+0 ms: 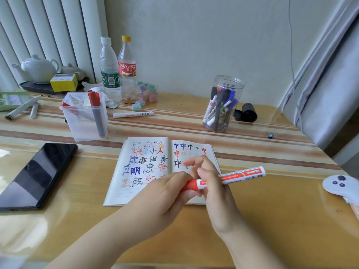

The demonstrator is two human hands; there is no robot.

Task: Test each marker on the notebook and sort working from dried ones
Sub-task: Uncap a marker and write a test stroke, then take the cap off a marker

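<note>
Both hands are meeting over the lower right of the open notebook [155, 171]: the left hand [165, 195] is curling its fingers and thumb round the orange cap end of the marker [223, 178], while the right hand [209, 183] is pinching the white barrel just beside the cap, its forefinger stretching out over the page. That marker is lying nearly level above the notebook, its labelled tail pointing right past the page edge. Coloured test characters are covering both pages of the notebook, which is lying flat on the worktop [272, 220]. Behind it to the left, a clear square bin [85, 121] is holding a red-capped marker [96, 113] leaning upright. Between that bin and the round clear jar [223, 103], a white marker [133, 114] is lying on its side on the worktop. More markers are standing packed in the jar. A dark phone [37, 175] is resting well to the left of the notebook. Two plastic bottles [116, 70] are standing near the back wall, and a white teapot [38, 68] is sitting at far left.
</note>
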